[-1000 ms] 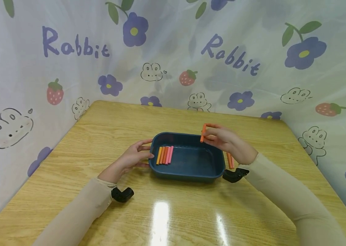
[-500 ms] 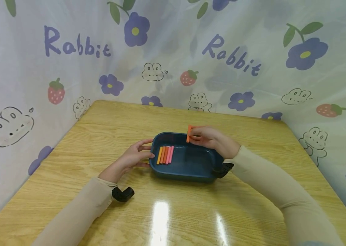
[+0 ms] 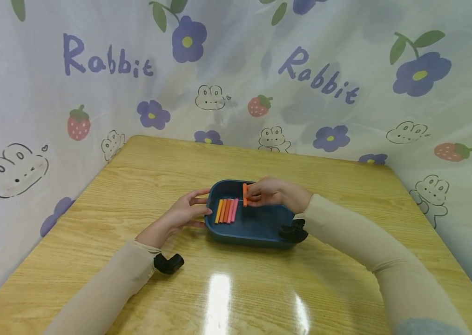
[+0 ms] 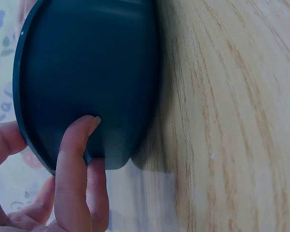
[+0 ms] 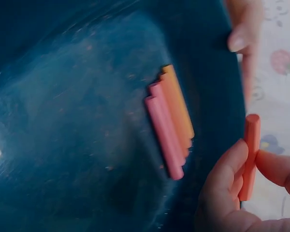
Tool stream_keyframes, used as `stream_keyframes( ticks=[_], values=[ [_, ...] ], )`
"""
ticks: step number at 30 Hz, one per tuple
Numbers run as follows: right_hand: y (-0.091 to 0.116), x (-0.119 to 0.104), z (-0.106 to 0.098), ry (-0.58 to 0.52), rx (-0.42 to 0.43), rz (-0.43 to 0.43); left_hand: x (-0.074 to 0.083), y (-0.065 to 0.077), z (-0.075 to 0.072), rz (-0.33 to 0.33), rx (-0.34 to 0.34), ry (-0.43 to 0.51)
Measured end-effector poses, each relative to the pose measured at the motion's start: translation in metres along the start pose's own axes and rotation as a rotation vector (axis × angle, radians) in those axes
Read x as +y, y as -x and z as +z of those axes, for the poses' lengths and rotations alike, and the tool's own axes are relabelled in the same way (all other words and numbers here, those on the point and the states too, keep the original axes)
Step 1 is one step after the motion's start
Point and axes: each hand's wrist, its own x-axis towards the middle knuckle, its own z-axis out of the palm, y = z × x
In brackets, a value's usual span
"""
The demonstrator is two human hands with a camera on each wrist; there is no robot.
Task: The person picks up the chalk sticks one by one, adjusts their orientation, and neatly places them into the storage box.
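A dark blue rectangular container (image 3: pixel 257 239) with rounded corners stands on the table. My left hand (image 3: pixel 179 215) rests its spread fingertips against the container's left end, at the rim and outer wall, as the left wrist view (image 4: pixel 77 179) also has it. Over the container's inside, my right hand (image 3: pixel 275 191) pinches an orange crayon-like stick (image 5: pixel 251 157), held upright between thumb and fingers. To the left of that stick, several similar sticks (image 3: pixel 226 211) in yellow, orange and pink lie side by side on the container's floor. The right forearm hides the table beyond the container's right end.
A wooden table (image 3: pixel 156 298) reaches back to a white cloth (image 3: pixel 236 60) printed with rabbits, purple flowers and strawberries. Each wrist wears a black camera mount (image 3: pixel 169 264). The container's right part is partly covered by the right wrist's mount (image 3: pixel 294 231).
My right hand has carried the orange stick leftward and lower, from the container's back right rim to over its inside near the row. The left hand stays at the container's end.
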Motion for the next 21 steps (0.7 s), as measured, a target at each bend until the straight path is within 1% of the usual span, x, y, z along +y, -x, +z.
stream_keyframes(
  ticks=[3,6,9,11,17,21],
  values=[
    [-0.007,0.003,0.003,0.056,-0.007,0.032,-0.001,-0.001,-0.001,0.001,-0.001,0.001],
    [-0.014,0.006,0.005,0.105,-0.003,0.083,-0.002,-0.002,-0.001,0.003,-0.003,0.002],
    [-0.020,0.008,0.008,0.129,0.016,0.139,-0.002,-0.002,-0.001,0.003,-0.005,0.002],
    [-0.023,0.009,0.011,0.138,0.033,0.161,-0.002,-0.002,-0.001,0.005,-0.006,0.002],
    [-0.030,0.011,0.019,0.203,0.109,0.186,-0.003,-0.002,-0.002,0.006,-0.003,0.009],
    [-0.032,0.011,0.022,0.212,0.127,0.196,-0.003,-0.001,-0.001,0.007,-0.004,0.014]
  ],
)
